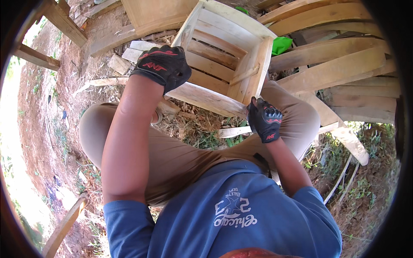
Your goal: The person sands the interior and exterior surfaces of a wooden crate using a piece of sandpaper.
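A pale wooden crate [206, 98] with slatted sides is tilted in front of me, between my bent knees. My left hand [161, 66], in a black glove with red marks, is closed at the crate's near left corner; its fingertips are hidden. At the near right corner, my right hand [264, 119] wears a matching glove with hard knuckle guards. Its fingers are closed on the crate's edge, with the thumb side toward the corner post. Inside the crate, gaps show between the slats, and a short wooden strip [245, 74] crosses the right-hand wall.
Long planks [331, 64] are piled at the right. A wooden panel [159, 17] lies beyond the crate, with small offcuts [119, 64] at its left. Something bright green [282, 45] sits beside the crate. Wooden posts [64, 23] stand at upper left over bare earth and grass.
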### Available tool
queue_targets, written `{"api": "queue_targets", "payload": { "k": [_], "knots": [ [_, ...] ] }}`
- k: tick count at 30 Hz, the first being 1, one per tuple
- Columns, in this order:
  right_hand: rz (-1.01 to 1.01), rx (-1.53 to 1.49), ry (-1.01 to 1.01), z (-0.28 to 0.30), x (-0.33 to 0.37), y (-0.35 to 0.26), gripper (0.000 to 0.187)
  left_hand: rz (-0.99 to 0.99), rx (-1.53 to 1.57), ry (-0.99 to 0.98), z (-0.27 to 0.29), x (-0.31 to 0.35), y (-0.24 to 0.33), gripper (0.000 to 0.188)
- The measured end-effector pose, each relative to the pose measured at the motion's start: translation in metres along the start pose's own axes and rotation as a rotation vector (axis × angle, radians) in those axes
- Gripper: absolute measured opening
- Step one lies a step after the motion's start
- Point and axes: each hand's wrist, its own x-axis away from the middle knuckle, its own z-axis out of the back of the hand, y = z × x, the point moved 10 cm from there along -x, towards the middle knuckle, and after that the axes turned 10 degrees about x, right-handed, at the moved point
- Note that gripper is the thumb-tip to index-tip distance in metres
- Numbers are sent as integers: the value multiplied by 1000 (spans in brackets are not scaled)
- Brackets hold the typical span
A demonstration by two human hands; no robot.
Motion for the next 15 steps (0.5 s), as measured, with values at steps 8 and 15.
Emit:
{"api": "queue_targets", "payload": {
  "k": [8,15],
  "knots": [
    [51,-176,265,-1,-83,-92,26,6,6,-70,0,-1,3,54],
    [87,-200,257,4,-49,-59,18,8,14,-101,-3,-4,3,55]
  ]
}}
